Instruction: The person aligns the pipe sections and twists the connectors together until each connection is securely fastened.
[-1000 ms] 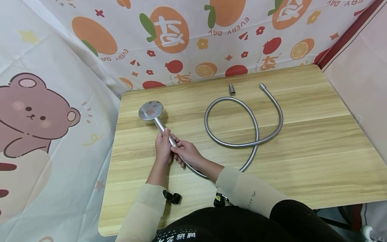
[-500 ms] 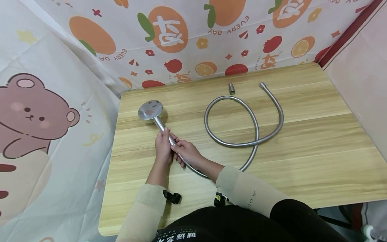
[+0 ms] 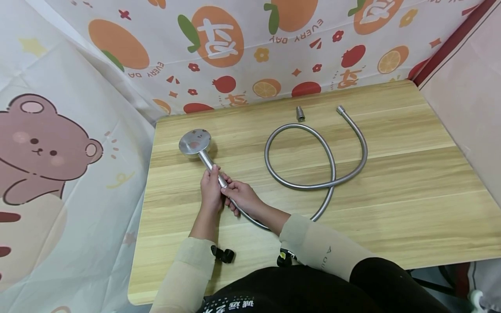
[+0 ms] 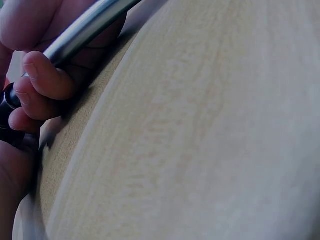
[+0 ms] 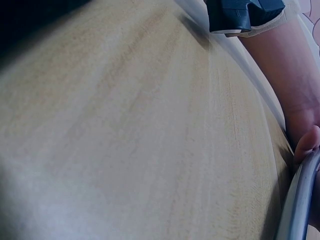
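A chrome hand shower lies at the left of the table, its round head pointing away and its handle slanting toward me. My left hand grips the lower handle. Close beside it, my right hand pinches the grey metal shower hose where it meets the handle's end. The fingers hide most of that joint, so I cannot tell how the two parts are joined. In the left wrist view, curled fingers surround the hose. The right wrist view shows the hose at its lower right edge.
The hose loops across the middle of the wooden table, its free end toward the back. A small tapered metal fitting stands behind the loop. A printed cloth hangs along the back edge, another at the left.
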A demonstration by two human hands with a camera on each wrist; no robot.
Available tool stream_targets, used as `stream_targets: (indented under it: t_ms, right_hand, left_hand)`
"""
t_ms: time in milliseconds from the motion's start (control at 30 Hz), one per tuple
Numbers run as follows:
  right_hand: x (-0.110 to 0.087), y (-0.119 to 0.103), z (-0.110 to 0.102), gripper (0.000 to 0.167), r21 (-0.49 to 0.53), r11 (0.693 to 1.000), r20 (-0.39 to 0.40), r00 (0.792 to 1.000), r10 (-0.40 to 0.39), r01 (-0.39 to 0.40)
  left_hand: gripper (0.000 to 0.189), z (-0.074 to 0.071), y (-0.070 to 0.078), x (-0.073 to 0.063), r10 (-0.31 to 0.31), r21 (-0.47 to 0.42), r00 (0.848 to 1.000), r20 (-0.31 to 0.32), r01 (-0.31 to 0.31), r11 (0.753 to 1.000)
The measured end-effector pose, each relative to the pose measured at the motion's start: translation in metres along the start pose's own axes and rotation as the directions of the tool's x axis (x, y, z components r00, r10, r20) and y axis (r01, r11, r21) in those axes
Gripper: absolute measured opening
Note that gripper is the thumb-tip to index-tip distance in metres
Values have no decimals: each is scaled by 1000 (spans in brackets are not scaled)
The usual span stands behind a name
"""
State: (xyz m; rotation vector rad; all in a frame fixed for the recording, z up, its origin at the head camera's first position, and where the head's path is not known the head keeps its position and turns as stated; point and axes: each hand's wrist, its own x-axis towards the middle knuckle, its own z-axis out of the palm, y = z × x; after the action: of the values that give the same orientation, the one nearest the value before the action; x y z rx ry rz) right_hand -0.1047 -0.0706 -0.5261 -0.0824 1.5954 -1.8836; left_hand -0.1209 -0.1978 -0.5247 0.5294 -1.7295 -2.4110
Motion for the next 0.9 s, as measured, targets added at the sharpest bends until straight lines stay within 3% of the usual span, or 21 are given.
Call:
stream_targets:
  t_ms: [167, 433, 900]
  right_hand:
    - [-2, -2, 0, 28, -4, 1000, 0, 1000, -2, 2]
    - [-3, -3, 1, 29, -15, 1000, -2, 1000, 7, -7]
    - [0, 0, -1, 34, 10, 1000, 17, 1000, 9, -10]
  left_hand:
    - [16, 5, 10, -7, -9, 7, 1000, 5, 9, 1000]
    - [21, 3, -3, 0, 32, 22, 999, -29, -31, 999]
    - [26, 2, -2, 1, -22, 19, 999, -31, 23, 1000]
